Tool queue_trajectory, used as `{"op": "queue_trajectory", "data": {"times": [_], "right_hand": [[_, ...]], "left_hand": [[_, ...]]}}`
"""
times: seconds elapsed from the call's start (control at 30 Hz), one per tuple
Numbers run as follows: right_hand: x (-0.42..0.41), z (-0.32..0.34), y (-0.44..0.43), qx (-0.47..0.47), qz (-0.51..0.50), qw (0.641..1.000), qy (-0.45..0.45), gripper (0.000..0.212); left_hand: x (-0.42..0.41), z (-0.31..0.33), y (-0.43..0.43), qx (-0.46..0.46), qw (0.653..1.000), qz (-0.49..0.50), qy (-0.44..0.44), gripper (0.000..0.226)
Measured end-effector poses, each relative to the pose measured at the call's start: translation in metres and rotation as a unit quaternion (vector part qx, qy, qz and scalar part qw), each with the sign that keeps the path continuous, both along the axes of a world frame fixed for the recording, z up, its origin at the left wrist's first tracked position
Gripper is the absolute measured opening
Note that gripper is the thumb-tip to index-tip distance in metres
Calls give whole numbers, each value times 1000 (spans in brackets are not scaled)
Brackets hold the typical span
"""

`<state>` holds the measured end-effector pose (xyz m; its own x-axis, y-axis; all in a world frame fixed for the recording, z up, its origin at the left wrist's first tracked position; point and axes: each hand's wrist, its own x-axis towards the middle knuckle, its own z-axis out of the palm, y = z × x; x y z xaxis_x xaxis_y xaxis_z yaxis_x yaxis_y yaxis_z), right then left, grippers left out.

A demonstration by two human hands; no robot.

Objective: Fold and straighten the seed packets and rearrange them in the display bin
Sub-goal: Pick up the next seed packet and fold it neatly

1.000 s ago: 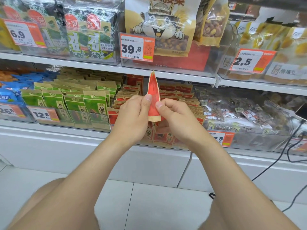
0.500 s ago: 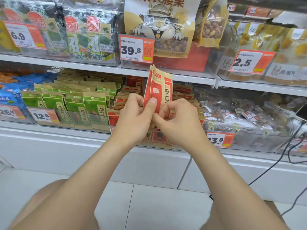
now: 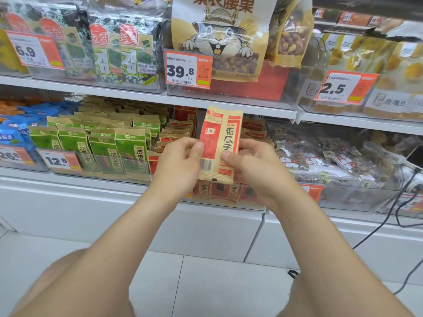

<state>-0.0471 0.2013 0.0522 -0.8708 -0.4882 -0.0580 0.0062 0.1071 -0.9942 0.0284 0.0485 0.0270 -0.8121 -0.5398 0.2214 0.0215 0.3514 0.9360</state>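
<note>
A red and tan seed packet [image 3: 220, 143] stands upright in front of the lower shelf, its printed face turned toward me. My left hand [image 3: 180, 165] pinches its left edge with the thumb on the front. My right hand [image 3: 254, 168] pinches its right edge the same way. Behind and below the packet is the clear display bin [image 3: 229, 197] holding several more red seed packets [image 3: 180, 131], partly hidden by my hands.
A neighbouring bin of green seed packets [image 3: 109, 147] stands to the left, with a 12.8 price tag [image 3: 59, 160]. Clear bags of dried goods [image 3: 332, 156] fill the bin on the right. Black cables [image 3: 393, 216] hang at the far right. Above, an upper shelf [image 3: 146, 97] carries larger bags.
The packet was edge-on a second ago; it has turned to show its full flat face, and both hands now grip its side edges lower down.
</note>
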Motion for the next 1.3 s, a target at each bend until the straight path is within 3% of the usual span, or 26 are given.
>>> {"op": "queue_trajectory", "data": {"times": [0.13,0.3,0.47,0.83,1.07,1.3], "right_hand": [[3,3,1,-45,14,999,-22,35],[2,4,3,-42,-34,999,-7,31],[3,3,1,-35,-33,999,16,25],[1,-11,-10,53,-53,965,250,13],[-8,-16,-11,57,-70,966,244,17],[-10,-16,-9,43,-61,978,196,19]], "left_hand": [[3,0,3,-135,990,28,29,24],[8,5,4,-136,990,-31,-14,52],[12,10,-2,-142,988,-44,-35,57],[11,3,4,-184,981,-35,-49,51],[9,1,-1,-166,980,-100,-53,36],[11,8,-5,-66,988,-124,-62,36]]}}
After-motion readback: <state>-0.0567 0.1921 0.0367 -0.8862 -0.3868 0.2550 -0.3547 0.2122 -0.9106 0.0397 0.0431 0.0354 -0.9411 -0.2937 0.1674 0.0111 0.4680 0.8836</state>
